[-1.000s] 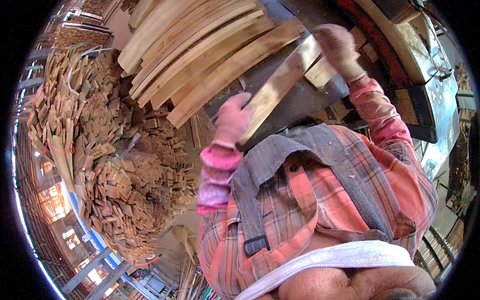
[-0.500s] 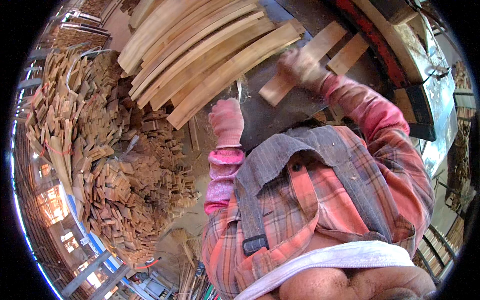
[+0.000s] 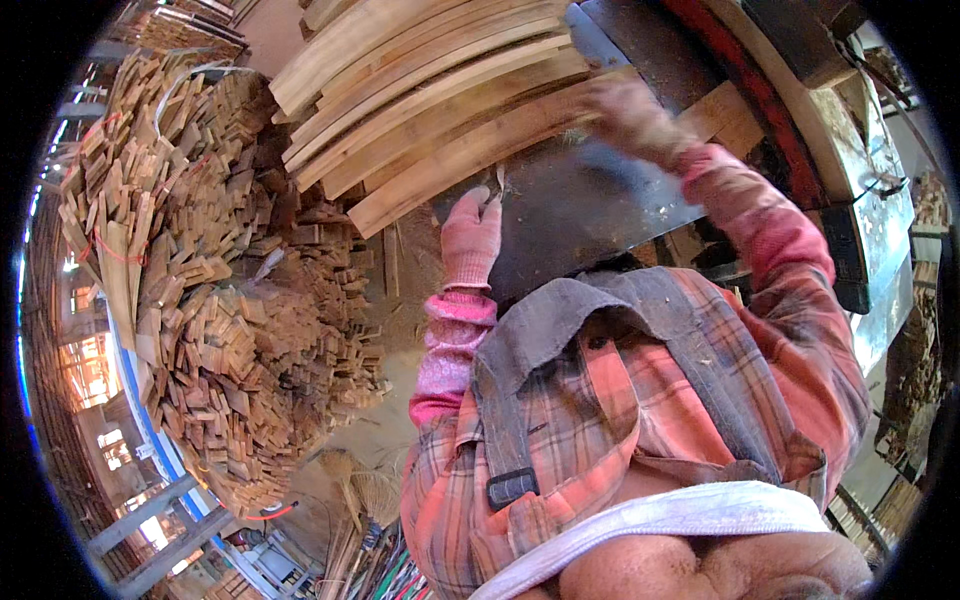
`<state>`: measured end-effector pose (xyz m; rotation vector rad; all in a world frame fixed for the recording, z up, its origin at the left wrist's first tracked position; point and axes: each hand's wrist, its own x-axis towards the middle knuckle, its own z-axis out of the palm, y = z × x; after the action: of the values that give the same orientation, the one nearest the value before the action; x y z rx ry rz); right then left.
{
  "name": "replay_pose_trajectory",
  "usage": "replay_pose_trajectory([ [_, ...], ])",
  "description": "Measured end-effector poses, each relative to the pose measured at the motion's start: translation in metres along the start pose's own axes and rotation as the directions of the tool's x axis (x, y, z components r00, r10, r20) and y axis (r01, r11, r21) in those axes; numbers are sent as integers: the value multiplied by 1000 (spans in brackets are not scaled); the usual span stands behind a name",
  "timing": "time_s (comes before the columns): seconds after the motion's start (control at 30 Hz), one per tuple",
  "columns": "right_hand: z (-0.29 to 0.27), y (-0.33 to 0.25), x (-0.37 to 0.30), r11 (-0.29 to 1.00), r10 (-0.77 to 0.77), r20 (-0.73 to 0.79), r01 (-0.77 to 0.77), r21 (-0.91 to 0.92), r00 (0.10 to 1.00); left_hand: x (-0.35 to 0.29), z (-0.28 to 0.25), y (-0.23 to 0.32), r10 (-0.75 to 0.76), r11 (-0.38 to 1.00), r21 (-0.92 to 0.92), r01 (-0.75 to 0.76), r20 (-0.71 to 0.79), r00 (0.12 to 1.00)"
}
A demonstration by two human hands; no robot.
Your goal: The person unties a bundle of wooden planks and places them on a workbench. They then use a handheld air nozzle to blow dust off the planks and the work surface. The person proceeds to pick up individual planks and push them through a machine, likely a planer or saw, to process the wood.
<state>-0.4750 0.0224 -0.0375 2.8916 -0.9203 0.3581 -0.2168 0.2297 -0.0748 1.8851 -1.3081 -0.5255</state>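
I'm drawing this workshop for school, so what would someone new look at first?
Probably the huge heap of cut wood pieces filling much of the left side. Next might be the stack of long boards at the top middle. Then the pink-gloved left hand by the dark tabletop, and the blurred right hand near the boards' right end.

The right grip (image 3: 632, 116) is blurred, and the top edge cuts off the stacked boards (image 3: 425, 72).

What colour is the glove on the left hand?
The glove is pink, seen best in the head view.
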Motion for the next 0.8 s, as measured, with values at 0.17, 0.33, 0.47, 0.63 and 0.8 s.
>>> replay_pose_trajectory([
  [0.17, 17, -124, 85, 988, -157, -2, 157, 16, 988, 0, -21, 18, -118, 937, 344, 60, 152, 981],
  [0.33, 13, -111, 103, 999, 16, 240, -26, 36, 971, -9, -40, -28, -81, 933, 349, 92, -45, 996],
  [0.47, -9, -82, 56, 994, -54, 268, 26, 105, 962, -18, -61, -46, -222, 975, -16, 222, -132, 966],
  [0.63, -19, -37, 13, 993, -113, 391, 98, 58, 914, 6, -63, -121, -274, 955, -163, 249, -151, 950],
  [0.8, -18, -52, 28, 1000, -6, 587, 22, -20, 809, 22, -85, -119, -506, 807, -351, 474, 1, 862],
])
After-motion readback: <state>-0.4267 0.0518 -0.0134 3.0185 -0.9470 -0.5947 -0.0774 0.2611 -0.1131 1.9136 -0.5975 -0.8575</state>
